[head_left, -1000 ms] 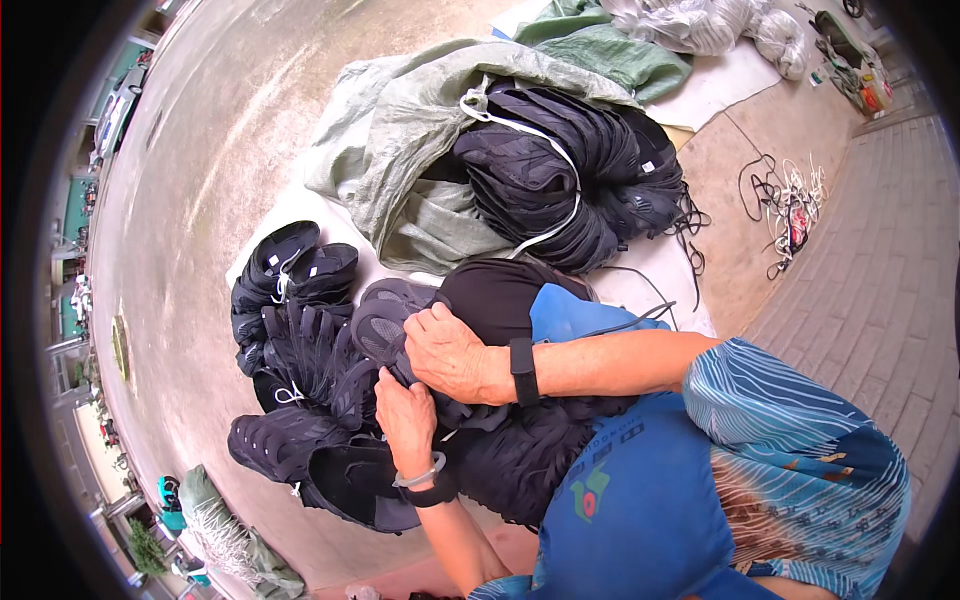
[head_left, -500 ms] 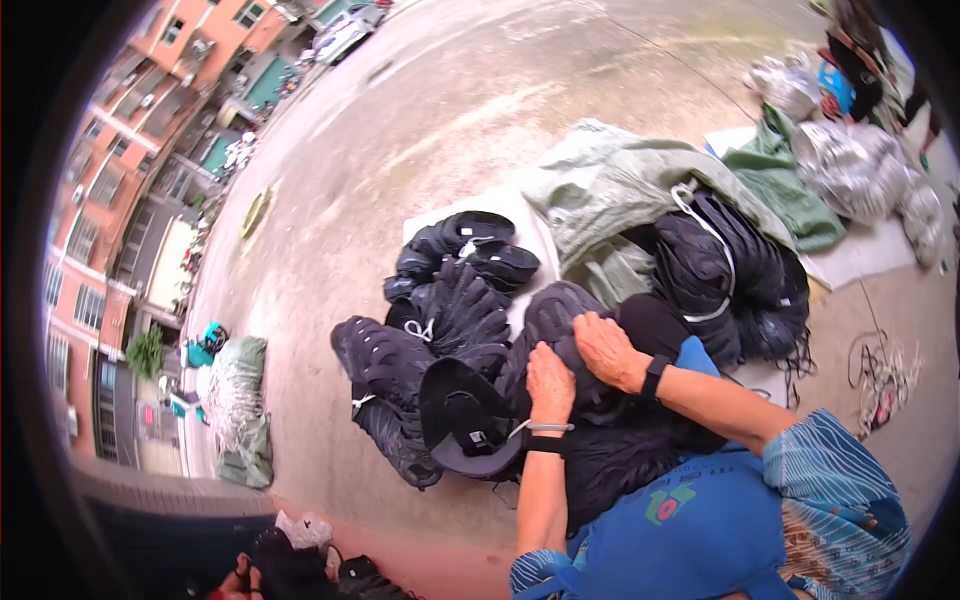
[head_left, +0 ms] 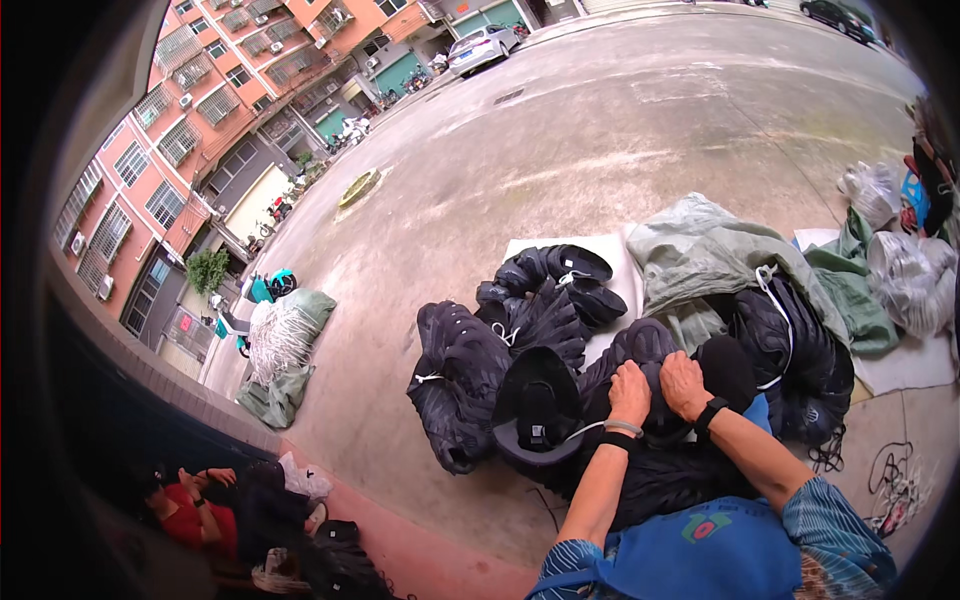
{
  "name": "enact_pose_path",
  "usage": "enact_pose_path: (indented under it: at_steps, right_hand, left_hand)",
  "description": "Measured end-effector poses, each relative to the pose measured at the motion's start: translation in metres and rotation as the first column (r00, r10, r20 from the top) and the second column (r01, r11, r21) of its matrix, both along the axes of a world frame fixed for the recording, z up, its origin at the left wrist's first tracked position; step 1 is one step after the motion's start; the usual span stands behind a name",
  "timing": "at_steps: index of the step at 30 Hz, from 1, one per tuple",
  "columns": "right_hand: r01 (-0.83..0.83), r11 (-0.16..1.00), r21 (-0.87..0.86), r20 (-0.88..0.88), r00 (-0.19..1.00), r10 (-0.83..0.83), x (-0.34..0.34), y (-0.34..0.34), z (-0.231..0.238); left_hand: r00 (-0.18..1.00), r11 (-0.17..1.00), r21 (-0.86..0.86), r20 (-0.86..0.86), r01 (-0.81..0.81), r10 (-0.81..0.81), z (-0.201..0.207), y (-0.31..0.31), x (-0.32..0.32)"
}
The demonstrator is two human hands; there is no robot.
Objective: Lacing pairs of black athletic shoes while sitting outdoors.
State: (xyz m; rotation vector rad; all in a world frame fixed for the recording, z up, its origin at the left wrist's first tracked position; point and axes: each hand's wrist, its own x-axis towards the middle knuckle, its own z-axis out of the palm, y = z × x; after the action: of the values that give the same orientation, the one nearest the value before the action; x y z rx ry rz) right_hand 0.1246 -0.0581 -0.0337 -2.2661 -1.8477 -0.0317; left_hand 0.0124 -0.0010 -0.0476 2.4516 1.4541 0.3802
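Dark grey fabric piece [head_left: 643, 343], rounded at the far end, left hand [head_left: 630, 394] and right hand [head_left: 685, 386] clamped on it

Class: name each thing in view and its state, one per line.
Left hand, fingers curled on dark stack
Right hand, fingers curled on same stack
Pale green sack, open
Black bundle at sack, tied
Cords on ground, tangled
Blue apron, worn
Silver car, doors apparently shut

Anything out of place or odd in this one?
Yes: at the right edge, a tangle of cords lies loose on the ground, unlike the white ties around the black bundles. I see no clear damage.
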Motion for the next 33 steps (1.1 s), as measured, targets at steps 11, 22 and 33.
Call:
enact_pose_path:
  at_steps: [11,22,33]
  right_hand:
    - [-0.046,0.998,0.037,-0.070,0.996,0.049,0.007,0.006,-0.011]
    - [-0.144,0.989,0.044,0.020,0.989,0.143,0.014,-0.002,-0.003]
    - [-0.166,0.978,0.127,-0.076,0.981,0.177,0.023,0.004,-0.025]
  left_hand:
    - [0.999,0.999,0.048,-0.051,-0.007,0.009,0.002,-0.005,0.004]
    - [0.999,0.999,0.048,-0.036,-0.021,0.023,-0.001,-0.009,0.009]
    - [0.993,0.990,0.113,-0.076,-0.082,0.091,0.004,-0.021,0.010]
